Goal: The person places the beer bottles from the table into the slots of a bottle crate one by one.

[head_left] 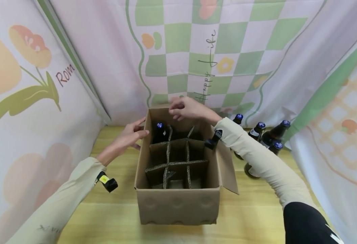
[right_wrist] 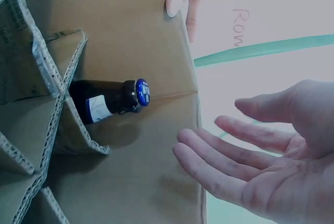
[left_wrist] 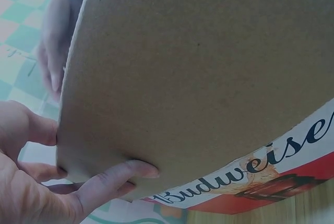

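An open cardboard box (head_left: pixel 177 205) stands on the table, with a cardboard divider (head_left: pixel 178 164) splitting its inside into cells. In the far left cell a dark beer bottle (head_left: pixel 159 131) with a blue cap stands upright. My left hand (head_left: pixel 129 136) grips the box at its far left edge; in the left wrist view its thumb lies on the brown cardboard flap (left_wrist: pixel 198 67), over a red and white printed side (left_wrist: pixel 282 177). My right hand (head_left: pixel 188 108) hovers above the far rim, holding nothing. In the right wrist view its fingers (right_wrist: pixel 224 153) are loosely bent, beside the bottle neck (right_wrist: pixel 117 97).
Several dark beer bottles (head_left: pixel 274 134) with blue caps stand on the wooden table (head_left: pixel 114 210) right of the box, partly behind my right forearm. A side flap (head_left: pixel 228 169) sticks out at the box's right. Printed curtains (head_left: pixel 105 44) enclose the back and sides.
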A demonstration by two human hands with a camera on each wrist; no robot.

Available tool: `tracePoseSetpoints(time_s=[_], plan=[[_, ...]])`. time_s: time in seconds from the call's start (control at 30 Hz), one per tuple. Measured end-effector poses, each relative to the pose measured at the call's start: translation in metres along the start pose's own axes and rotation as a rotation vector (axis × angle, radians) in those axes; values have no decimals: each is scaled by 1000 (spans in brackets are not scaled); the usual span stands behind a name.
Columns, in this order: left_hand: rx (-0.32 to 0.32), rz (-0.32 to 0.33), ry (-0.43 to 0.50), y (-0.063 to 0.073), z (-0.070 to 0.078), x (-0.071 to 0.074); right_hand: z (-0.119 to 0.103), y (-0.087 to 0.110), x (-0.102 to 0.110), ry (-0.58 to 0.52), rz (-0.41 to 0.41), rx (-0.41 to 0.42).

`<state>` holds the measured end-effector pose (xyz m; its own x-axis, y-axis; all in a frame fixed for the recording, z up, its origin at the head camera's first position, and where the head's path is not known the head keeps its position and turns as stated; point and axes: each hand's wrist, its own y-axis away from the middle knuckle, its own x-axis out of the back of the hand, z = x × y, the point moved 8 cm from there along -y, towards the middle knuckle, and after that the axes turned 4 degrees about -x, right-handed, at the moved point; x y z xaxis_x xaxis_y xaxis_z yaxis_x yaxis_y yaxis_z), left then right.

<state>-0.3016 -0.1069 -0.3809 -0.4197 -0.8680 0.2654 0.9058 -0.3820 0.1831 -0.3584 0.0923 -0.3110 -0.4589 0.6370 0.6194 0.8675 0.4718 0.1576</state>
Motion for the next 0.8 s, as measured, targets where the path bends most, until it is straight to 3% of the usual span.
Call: tracePoseSetpoints(time_s=[0.17,0.33,0.53,0.8], plan=[[5,0,7,-1,-1,1,3,9,12,-33,52,49],[3,-2,0,-1,-2,1,6,24,25,21,134,100],[-4,3,0,-2,-1,2,17,44,44,4,226,105],[-3,-3,14,-2,-2,2,44,73,71,-112,475,100]])
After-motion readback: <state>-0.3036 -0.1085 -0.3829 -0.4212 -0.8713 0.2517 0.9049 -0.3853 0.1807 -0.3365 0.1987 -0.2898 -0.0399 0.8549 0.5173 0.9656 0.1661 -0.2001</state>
